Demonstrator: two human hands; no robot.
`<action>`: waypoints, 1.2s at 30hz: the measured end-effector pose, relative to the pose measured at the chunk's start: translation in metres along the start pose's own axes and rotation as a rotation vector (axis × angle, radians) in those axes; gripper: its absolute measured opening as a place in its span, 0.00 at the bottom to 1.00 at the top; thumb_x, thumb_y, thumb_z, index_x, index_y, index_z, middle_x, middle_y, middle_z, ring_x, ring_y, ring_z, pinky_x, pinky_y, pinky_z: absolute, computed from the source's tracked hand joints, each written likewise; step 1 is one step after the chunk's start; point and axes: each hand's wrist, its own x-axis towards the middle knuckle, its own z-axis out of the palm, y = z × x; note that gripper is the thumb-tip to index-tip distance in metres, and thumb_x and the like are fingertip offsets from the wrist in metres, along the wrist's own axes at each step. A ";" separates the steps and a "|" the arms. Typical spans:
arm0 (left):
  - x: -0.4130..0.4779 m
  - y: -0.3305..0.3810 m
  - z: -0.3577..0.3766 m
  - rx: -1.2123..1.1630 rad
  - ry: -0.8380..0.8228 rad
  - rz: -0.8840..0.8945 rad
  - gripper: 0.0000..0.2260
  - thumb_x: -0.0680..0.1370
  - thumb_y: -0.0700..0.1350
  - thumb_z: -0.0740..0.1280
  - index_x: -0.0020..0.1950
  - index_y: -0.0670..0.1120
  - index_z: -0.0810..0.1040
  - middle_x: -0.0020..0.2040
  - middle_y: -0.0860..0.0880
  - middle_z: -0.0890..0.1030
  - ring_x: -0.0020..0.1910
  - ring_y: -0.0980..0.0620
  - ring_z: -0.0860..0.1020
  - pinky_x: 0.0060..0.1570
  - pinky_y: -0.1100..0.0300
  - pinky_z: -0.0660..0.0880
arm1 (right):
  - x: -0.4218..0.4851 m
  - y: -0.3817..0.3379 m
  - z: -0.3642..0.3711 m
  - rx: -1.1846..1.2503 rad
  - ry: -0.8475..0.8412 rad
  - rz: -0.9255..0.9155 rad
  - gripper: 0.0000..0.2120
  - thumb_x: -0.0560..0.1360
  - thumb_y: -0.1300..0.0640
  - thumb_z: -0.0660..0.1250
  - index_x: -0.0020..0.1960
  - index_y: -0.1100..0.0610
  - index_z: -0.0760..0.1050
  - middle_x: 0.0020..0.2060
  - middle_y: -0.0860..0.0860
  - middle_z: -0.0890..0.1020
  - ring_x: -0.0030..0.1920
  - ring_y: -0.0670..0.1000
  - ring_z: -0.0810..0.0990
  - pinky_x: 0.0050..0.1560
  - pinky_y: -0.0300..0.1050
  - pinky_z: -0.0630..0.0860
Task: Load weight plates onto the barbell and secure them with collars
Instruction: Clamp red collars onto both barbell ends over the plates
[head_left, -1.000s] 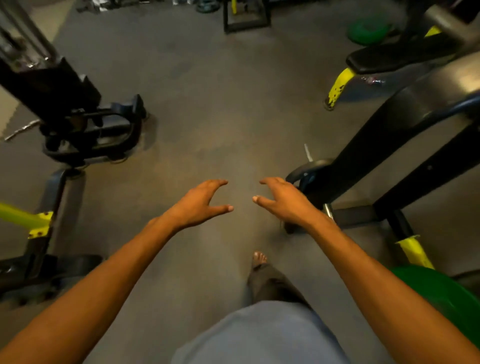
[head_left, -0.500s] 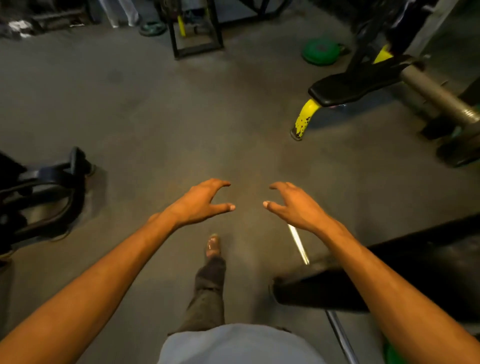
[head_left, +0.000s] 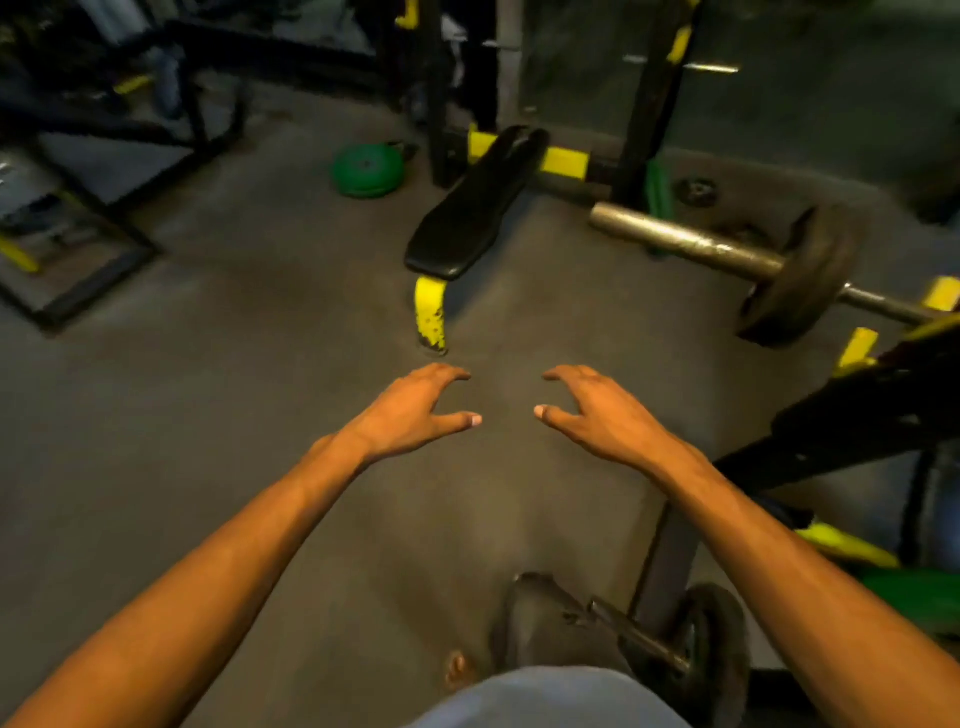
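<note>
**One plate on, more loading ahead**

Both hands are empty — the left hand (head_left: 410, 410) and right hand (head_left: 605, 415) hover open over bare floor. The barbell (head_left: 685, 241) lies ahead to the right with one dark plate (head_left: 795, 280) on it; no collar is visible. A green plate (head_left: 368, 170) waits beyond the bench (head_left: 478, 208) — probably next.

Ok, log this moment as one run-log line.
left hand: open, empty | right hand: open, empty | barbell: one dark plate on, sleeve end bare | green plate: on floor
</note>
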 end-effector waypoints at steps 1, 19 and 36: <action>0.026 0.000 -0.007 0.003 -0.019 0.047 0.31 0.76 0.60 0.71 0.75 0.46 0.71 0.73 0.46 0.74 0.72 0.47 0.71 0.71 0.56 0.66 | 0.009 0.006 -0.008 0.008 0.025 0.039 0.29 0.79 0.39 0.66 0.75 0.52 0.69 0.73 0.53 0.74 0.72 0.55 0.73 0.69 0.55 0.72; 0.403 0.168 -0.082 0.055 -0.165 0.853 0.29 0.77 0.58 0.71 0.75 0.49 0.71 0.73 0.49 0.73 0.73 0.50 0.70 0.71 0.58 0.64 | 0.104 0.121 -0.174 0.040 0.537 0.580 0.29 0.75 0.37 0.65 0.71 0.51 0.71 0.66 0.50 0.78 0.63 0.54 0.79 0.61 0.55 0.78; 0.504 0.395 -0.059 -0.033 -0.560 1.466 0.30 0.75 0.59 0.72 0.74 0.49 0.72 0.72 0.49 0.75 0.69 0.51 0.73 0.62 0.64 0.67 | 0.025 0.134 -0.251 -0.082 1.187 1.323 0.24 0.76 0.47 0.71 0.68 0.54 0.73 0.59 0.56 0.79 0.59 0.58 0.79 0.57 0.56 0.77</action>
